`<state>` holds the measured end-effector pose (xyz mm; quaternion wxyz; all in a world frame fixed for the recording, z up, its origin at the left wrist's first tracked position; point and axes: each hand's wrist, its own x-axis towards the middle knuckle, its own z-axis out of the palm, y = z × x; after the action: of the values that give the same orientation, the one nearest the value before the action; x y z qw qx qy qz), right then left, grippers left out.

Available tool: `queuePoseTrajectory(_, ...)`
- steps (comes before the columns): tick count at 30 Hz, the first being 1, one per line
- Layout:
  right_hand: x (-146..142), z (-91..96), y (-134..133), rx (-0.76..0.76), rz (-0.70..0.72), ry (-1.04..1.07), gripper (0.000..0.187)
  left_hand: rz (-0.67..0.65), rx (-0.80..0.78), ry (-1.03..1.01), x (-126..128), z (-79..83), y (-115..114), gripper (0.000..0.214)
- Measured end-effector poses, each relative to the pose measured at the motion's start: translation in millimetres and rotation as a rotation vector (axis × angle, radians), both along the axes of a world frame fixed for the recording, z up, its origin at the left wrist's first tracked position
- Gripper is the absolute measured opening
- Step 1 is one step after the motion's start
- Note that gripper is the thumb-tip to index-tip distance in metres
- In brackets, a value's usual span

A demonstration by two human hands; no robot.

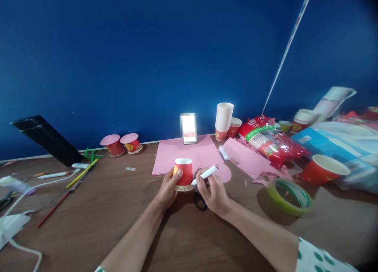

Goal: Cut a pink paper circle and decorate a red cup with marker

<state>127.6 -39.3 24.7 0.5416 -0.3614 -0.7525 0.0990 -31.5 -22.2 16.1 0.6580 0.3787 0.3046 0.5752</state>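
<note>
My left hand (pixel 169 187) is wrapped around an upside-down red paper cup (pixel 183 172) that stands on the brown table (pixel 118 213). A zigzag line runs round the cup's lower rim. My right hand (pixel 213 193) pinches a white marker (pixel 206 174), whose tip touches the cup near that rim. Black scissors (pixel 200 201) lie on the table under my right hand. Pink paper sheets (pixel 189 151) lie just behind the cup.
Two upside-down red cups (pixel 121 143) with pink tops stand at the back left. A stack of white cups (pixel 223 118), a red packet (pixel 270 140), a tipped red cup (pixel 323 168) and a green tape roll (pixel 289 196) are on the right. Pens and cables lie at left.
</note>
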Motion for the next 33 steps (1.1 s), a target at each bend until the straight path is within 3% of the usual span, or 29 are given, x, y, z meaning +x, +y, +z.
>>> queuePoseTrajectory(19,-1.8,-4.9,1.7,-0.112,0.040,0.007,0.011,0.004,0.018,0.000,-2.9,-5.4,1.0,0.034)
queuePoseTrajectory(33,-1.2,-3.8,1.6,-0.039,0.019,0.005,0.011,-0.016,0.025,-0.007,-3.4,-6.7,2.6,0.037)
